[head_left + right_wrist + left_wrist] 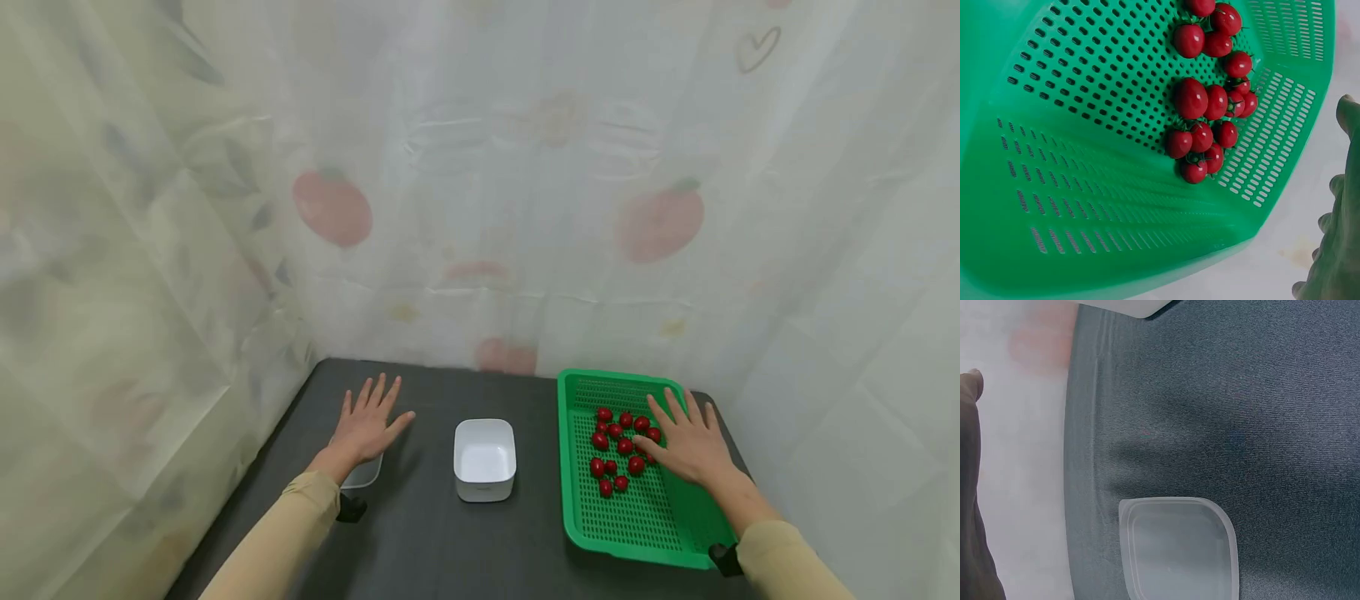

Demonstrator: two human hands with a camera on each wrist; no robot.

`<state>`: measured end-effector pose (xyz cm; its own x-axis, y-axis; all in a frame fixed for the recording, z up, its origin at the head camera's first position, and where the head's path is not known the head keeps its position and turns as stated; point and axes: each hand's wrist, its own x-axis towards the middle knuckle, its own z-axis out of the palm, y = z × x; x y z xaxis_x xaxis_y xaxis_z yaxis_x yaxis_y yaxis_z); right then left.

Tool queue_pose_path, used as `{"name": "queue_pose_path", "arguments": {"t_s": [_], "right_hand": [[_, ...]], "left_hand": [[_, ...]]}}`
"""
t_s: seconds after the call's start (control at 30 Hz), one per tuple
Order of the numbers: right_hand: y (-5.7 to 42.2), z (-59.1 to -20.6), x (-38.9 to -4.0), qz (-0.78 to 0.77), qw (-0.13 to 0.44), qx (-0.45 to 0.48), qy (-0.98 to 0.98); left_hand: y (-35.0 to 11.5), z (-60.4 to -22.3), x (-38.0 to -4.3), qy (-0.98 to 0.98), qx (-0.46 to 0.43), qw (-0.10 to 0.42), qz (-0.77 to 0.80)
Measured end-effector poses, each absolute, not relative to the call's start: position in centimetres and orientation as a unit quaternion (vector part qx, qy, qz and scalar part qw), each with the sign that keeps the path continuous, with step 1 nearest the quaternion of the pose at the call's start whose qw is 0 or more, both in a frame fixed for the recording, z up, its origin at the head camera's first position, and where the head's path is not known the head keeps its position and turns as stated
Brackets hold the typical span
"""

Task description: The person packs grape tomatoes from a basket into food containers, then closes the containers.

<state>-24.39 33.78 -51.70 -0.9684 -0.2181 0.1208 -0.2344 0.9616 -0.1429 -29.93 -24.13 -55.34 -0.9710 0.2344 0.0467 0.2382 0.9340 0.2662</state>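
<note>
My left hand [363, 432] is spread with straight fingers above a translucent lid [1179, 550] on the dark table; in the head view the hand and wrist cover most of that lid. Over the right part of a green perforated basket [567, 492], my right hand [692, 446] is likewise spread, holding nothing. Several small red cherry tomatoes [1191, 99] with green stems lie in the basket, gathered toward its far end. Between the hands stands a white square container [484, 462], open at the top.
A dark table [420, 533] carries everything. Pale printed curtains [480, 208] hang behind it and along both sides, close to its edges. The basket's raised walls stand around the tomatoes.
</note>
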Motion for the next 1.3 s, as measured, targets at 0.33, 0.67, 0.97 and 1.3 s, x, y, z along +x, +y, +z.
{"name": "queue_pose_path", "arguments": {"t_s": [0.33,0.67,0.97,1.3], "right_hand": [[34.0,-51.5,-24.7,0.068,0.052,0.124,-0.989],[32.7,-49.9,-24.7,0.082,0.052,0.186,-0.978],[31.9,-50.9,-25.4,0.090,0.006,0.225,-0.970],[32.5,-52.5,-26.0,0.057,-0.033,0.235,-0.970]], "left_hand": [[-23.6,-55.0,-29.8,-0.978,-0.128,0.011,-0.162],[-22.3,-53.9,-29.4,-0.915,-0.181,-0.047,-0.358],[-20.0,-55.6,-28.2,-0.879,-0.204,-0.122,-0.413],[-17.8,-57.6,-26.8,-0.852,-0.200,-0.170,-0.452]]}}
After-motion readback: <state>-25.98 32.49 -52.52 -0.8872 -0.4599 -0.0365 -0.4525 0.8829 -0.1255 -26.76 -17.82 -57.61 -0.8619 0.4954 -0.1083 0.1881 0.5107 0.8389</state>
